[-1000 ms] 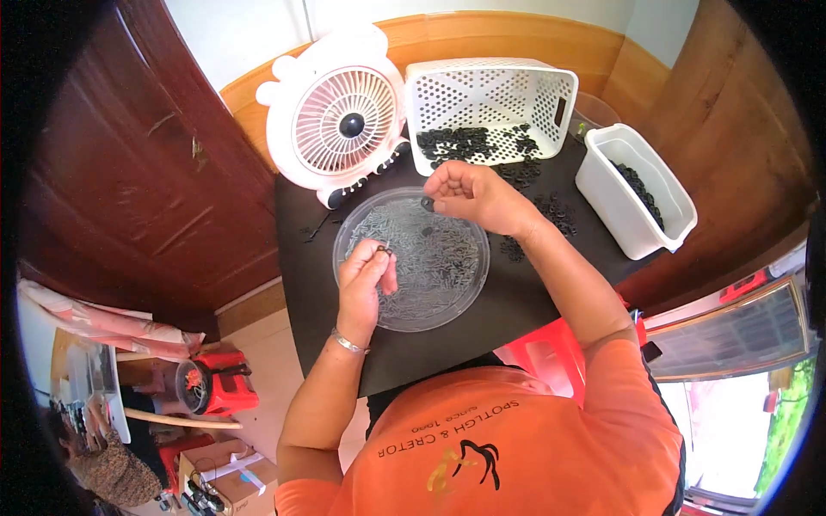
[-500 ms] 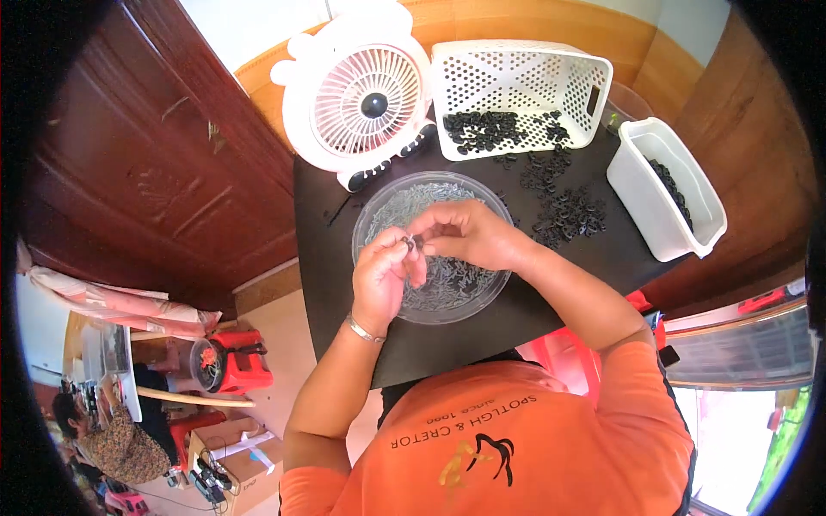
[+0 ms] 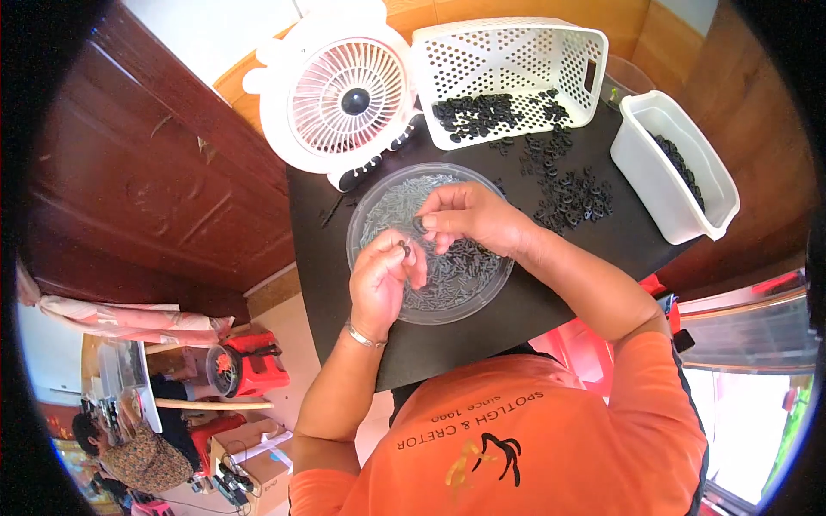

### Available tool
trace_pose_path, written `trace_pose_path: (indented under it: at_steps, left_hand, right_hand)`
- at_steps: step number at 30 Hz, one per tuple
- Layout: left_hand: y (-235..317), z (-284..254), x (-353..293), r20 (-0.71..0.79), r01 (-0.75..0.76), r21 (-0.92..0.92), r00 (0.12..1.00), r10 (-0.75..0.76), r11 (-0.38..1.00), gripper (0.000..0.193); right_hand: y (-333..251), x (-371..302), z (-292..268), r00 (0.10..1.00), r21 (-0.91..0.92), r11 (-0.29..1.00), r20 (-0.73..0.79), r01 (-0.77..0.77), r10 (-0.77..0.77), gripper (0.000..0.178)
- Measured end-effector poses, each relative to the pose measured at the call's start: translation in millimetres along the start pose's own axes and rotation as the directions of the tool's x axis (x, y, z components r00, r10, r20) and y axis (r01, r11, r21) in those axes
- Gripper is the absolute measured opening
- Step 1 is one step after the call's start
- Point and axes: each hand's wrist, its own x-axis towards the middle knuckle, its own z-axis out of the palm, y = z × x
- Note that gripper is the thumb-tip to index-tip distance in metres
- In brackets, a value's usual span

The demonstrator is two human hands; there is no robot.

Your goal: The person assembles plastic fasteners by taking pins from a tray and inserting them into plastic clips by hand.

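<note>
Over a round clear tub [image 3: 354,249] full of small grey pin-like pieces [image 3: 411,202], my two hands work close together. My left hand [image 3: 379,279] pinches a small dark piece [image 3: 404,248] between thumb and fingertips, too small to name surely. Slightly higher and to the right, my right hand [image 3: 473,219] grips a small black plastic part [image 3: 419,224], its thumb and index finger closed on it. A narrow gap separates the two sets of fingertips. Several small black plastic parts [image 3: 575,198] lie loose on the dark table right of the tub.
A white fan [image 3: 344,99] stands behind the tub. Beside it, a white perforated basket [image 3: 516,64] lies on its side with black parts in it. At the right, a white bin [image 3: 662,189] holds more. Far left, another person [image 3: 146,456] sits near a red stool [image 3: 258,365].
My hands have parted slightly: the right one moved up and away from the left, taking a black part with it. The whole view has shifted a little.
</note>
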Motion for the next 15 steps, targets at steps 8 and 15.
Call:
trace_pose_path:
  at_steps: [8,15]
  left_hand:
    - [-1.3,4.8,-1.6,-0.033,-0.002,0.138,0.999,0.007,0.990,0.021]
    - [-1.1,6.0,-0.1,-0.018,-0.050,0.020,0.999,0.050,0.999,0.021]
  right_hand:
    - [0.1,-2.5,-0.1,0.999,0.030,1.000,0.036,0.003,-0.005,0.018]
    - [2.9,-2.9,-1.2,0.999,0.143,0.989,0.041,-0.042,0.036,0.020]
